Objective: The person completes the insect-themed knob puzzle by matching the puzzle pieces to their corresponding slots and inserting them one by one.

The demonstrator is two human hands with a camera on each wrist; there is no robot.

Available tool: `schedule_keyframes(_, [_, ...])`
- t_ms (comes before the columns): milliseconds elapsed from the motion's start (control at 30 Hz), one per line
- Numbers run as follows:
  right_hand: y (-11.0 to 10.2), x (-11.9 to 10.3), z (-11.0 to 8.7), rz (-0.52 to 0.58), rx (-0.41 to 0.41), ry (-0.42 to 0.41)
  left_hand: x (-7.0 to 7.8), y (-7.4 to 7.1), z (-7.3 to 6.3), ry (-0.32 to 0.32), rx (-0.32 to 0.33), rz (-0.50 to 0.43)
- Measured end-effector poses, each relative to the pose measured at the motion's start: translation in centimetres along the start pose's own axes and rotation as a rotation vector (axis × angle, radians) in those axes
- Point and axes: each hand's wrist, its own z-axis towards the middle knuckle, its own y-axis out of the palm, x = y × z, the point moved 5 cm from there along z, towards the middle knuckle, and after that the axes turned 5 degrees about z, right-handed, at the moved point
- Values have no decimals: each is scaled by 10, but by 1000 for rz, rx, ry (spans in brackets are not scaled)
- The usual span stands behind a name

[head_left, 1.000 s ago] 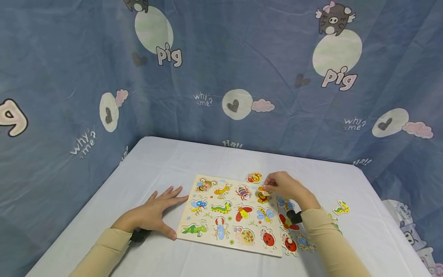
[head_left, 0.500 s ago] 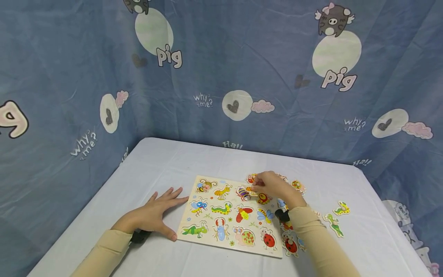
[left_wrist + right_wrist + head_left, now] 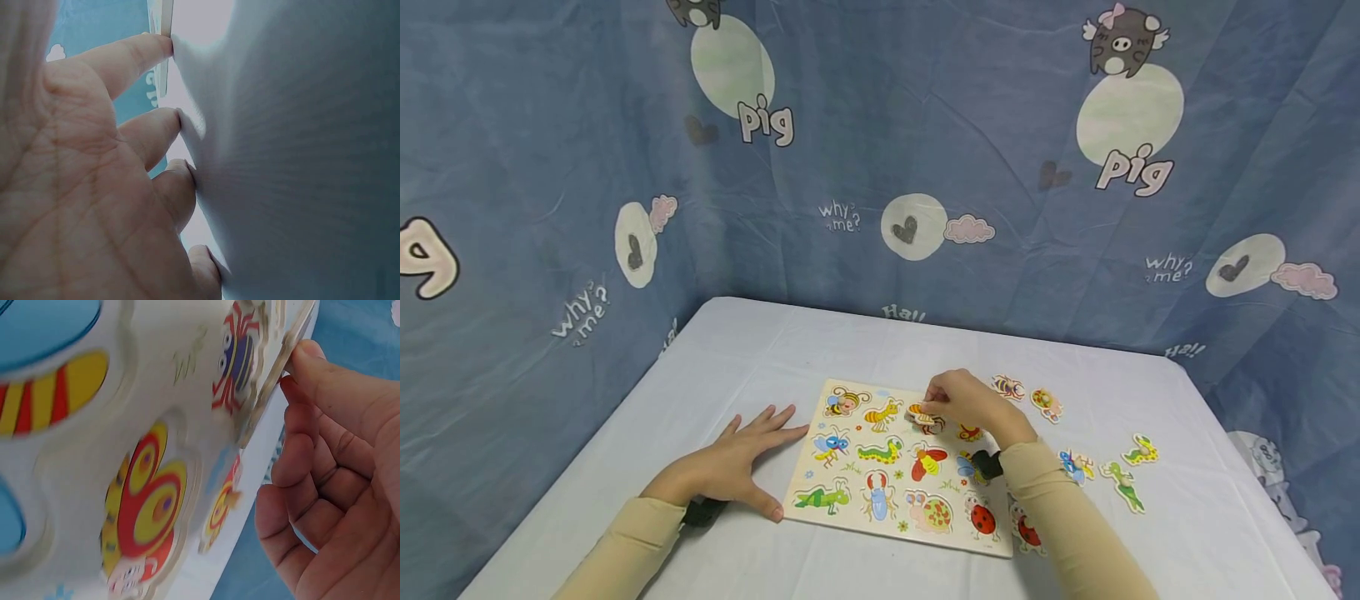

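My left hand (image 3: 730, 462) lies on the white table with its fingers spread. Its thumb and index finger meet the left edge of a wooden insect puzzle board (image 3: 850, 518). In the left wrist view, the fingertips (image 3: 167, 45) press on the cloth by the board's edge. Above the board's top row, my right hand (image 3: 970, 400) pinches a yellow-and-orange striped insect puzzle piece (image 3: 917, 413) over the printed spider. In the right wrist view, the piece (image 3: 273, 384) shows edge-on between thumb and index finger, tilted beside the spider picture (image 3: 236, 365).
Loose pieces lie right of the board: a spider (image 3: 1007, 387), a snail (image 3: 1047, 404), a caterpillar (image 3: 1141, 450), a grasshopper (image 3: 1123, 487), a blue insect (image 3: 1076, 467) and a ladybug (image 3: 1027, 529), partly behind the right sleeve. A blue curtain (image 3: 850, 125) stands behind the table.
My right hand has moved left along the board's top row, carrying the striped piece from over the butterfly to over the spider. My left hand stays where it was.
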Motion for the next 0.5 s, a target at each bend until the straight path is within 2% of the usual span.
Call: schedule_keyframes(500, [16,-21,16,6,-26,-41,-1,1,4,-8,-10,11])
